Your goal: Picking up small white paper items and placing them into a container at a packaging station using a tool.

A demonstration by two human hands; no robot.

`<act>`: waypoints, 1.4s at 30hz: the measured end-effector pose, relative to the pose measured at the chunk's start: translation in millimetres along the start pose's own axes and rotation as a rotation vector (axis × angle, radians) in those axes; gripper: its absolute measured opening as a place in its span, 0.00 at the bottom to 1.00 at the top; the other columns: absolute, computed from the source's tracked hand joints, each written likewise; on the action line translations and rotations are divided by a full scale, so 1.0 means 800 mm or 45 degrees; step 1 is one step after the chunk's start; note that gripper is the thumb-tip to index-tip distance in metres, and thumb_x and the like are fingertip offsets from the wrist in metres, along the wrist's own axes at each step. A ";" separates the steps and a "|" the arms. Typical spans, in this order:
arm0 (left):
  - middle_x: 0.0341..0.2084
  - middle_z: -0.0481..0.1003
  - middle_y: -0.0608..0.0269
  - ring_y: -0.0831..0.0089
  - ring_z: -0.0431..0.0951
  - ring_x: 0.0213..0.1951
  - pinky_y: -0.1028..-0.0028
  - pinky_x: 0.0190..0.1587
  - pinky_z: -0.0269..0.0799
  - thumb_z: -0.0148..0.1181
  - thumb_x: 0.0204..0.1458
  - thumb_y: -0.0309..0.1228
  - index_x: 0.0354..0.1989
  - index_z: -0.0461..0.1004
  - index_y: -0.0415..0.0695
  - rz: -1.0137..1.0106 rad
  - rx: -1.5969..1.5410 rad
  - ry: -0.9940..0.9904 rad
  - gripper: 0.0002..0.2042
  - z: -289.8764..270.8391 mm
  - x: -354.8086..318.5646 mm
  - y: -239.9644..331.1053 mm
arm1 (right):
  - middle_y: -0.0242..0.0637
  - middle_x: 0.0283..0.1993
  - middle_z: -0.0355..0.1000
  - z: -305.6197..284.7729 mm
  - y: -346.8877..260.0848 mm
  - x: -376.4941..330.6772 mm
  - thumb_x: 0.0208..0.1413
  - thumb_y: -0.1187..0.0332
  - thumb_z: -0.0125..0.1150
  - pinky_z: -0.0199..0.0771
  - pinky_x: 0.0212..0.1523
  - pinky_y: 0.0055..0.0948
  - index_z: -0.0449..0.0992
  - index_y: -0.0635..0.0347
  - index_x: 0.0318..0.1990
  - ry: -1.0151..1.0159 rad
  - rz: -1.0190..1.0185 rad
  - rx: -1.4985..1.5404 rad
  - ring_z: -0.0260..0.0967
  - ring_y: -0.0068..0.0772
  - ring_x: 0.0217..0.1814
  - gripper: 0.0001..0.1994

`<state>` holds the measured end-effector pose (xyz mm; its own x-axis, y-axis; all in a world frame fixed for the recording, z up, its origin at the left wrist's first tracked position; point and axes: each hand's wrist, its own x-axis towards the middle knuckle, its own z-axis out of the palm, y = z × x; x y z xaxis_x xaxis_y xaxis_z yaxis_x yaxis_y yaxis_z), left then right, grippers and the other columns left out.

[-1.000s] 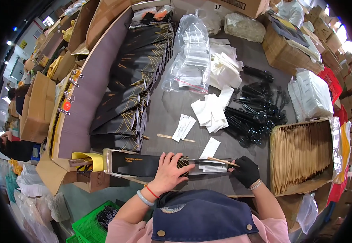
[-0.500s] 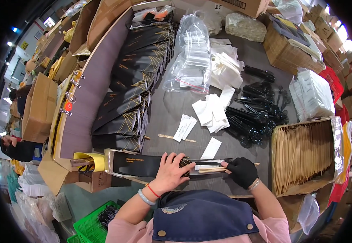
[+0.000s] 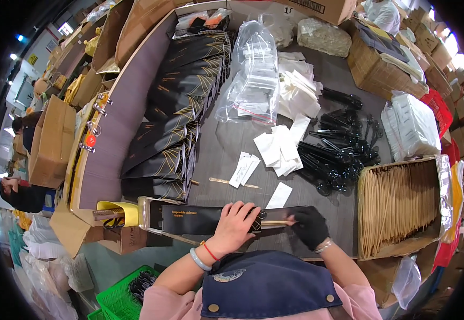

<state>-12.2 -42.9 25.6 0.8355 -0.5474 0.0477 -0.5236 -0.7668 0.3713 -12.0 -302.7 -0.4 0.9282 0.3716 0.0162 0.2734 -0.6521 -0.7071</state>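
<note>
A long black paper sleeve [image 3: 190,217] with gold lettering lies along the table's front edge. My bare left hand [image 3: 237,223] grips it near its right end, fingers over the top. From that opening stick out pale wooden chopsticks [image 3: 274,222] and a dark shiny utensil tip. My right hand [image 3: 309,226], in a black glove and slightly blurred, is closed around their outer ends. Just beyond lies a white paper packet [image 3: 279,195]. The sleeve's left end sits at a small open cardboard holder [image 3: 144,213].
Filled black sleeves [image 3: 168,128] overlap in a long stack at left. Black plastic cutlery [image 3: 330,154], white napkins [image 3: 278,151] and a clear bag of packets [image 3: 258,69] lie mid-table. A box of wooden chopsticks [image 3: 400,205] stands at right. A green basket [image 3: 130,293] sits below the table.
The chopsticks and dark utensil have slid left, deeper into the sleeve, and less of them shows. My left hand has shifted slightly right along the sleeve, which has also moved right.
</note>
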 end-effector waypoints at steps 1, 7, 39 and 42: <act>0.52 0.67 0.60 0.58 0.66 0.53 0.60 0.58 0.58 0.73 0.35 0.35 0.57 0.69 0.45 0.014 -0.012 -0.002 0.35 0.004 0.002 -0.001 | 0.46 0.37 0.75 0.003 0.003 -0.005 0.48 0.71 0.65 0.74 0.41 0.37 0.78 0.59 0.35 0.000 0.003 -0.007 0.74 0.46 0.40 0.07; 0.51 0.67 0.60 0.59 0.66 0.52 0.62 0.54 0.61 0.71 0.37 0.35 0.57 0.69 0.51 0.096 0.005 0.017 0.33 0.016 0.014 -0.004 | 0.40 0.37 0.74 0.061 -0.044 0.014 0.46 0.67 0.71 0.73 0.42 0.36 0.76 0.59 0.39 0.059 0.288 0.723 0.72 0.43 0.41 0.14; 0.68 0.37 0.27 0.25 0.48 0.65 0.40 0.65 0.50 0.82 0.20 0.49 0.73 0.34 0.57 -0.939 0.095 0.198 0.71 -0.087 0.222 -0.373 | 0.45 0.49 0.69 0.023 0.053 -0.081 0.42 0.44 0.68 0.63 0.51 0.51 0.70 0.55 0.53 0.376 0.258 -0.654 0.65 0.51 0.52 0.34; 0.68 0.38 0.26 0.29 0.50 0.66 0.42 0.65 0.51 0.82 0.20 0.49 0.73 0.34 0.57 -0.945 0.151 0.245 0.71 -0.092 0.258 -0.387 | 0.44 0.48 0.69 0.019 0.039 -0.080 0.42 0.44 0.68 0.63 0.51 0.50 0.70 0.55 0.52 0.411 0.235 -0.644 0.65 0.50 0.52 0.33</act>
<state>334.5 106.2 -11.3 0.9830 0.1834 -0.0105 0.1795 -0.9467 0.2675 -66.8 -337.1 -34.0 0.9794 0.0562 0.1941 0.1135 -0.9477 -0.2982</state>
